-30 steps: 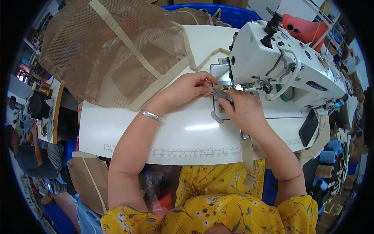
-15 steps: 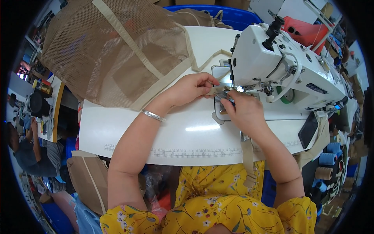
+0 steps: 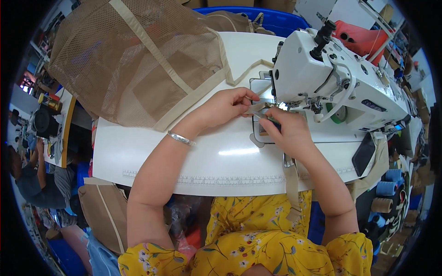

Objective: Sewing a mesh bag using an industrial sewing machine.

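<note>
Little is changing: the left hand (image 3: 224,109) is still pinching a narrow beige fabric strip (image 3: 256,107) at its fingertips; the right hand (image 3: 292,132) is still gripping a small silver metal tool (image 3: 259,113) just right of that pinch. Work is apparently holding at one spot.

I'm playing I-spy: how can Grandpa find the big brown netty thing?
Start at the white table with the sewing machine. The brown mesh covers its far left corner, beyond the left hand. Its see-through holes set it apart from the solid brown cloth below the table.
</note>
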A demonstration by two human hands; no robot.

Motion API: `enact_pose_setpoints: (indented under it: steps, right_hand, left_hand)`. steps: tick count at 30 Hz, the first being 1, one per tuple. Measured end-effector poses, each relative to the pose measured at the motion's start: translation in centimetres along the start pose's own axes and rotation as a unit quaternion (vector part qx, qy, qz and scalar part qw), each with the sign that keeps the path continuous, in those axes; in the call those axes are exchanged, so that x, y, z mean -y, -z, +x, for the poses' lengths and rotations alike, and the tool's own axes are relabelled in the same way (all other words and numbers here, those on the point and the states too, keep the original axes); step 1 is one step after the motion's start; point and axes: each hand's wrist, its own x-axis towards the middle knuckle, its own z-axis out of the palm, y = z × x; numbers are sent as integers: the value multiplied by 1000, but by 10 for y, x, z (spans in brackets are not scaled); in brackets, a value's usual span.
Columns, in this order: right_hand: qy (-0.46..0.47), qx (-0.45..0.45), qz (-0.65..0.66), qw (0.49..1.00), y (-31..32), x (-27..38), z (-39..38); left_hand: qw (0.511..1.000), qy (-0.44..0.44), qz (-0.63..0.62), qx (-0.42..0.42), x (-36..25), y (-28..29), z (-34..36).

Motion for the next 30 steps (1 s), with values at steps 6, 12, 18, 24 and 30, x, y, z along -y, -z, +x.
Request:
enact_pose_setpoints:
  steps: [6, 12, 18, 24, 30]
  right_hand:
    - [3, -90, -60, 994, 28, -10, -41]
    - [-4, -162, -184, 969, 34, -64, -72]
    - [116, -150, -179, 965, 29, -18, -45]
    - [241, -83, -301, 919, -15, 0, 15]
    - [279, -70, -393, 874, -23, 2, 33]
  left_hand:
    - [970, -48, 211, -110, -1, -6, -4]
    - [860, -204, 411, -224, 12, -9, 9]
    - [845, -194, 454, -204, 17, -13, 9]
    - [898, -160, 369, -176, 18, -11, 10]
    - [910, -177, 342, -152, 18, -5, 8]
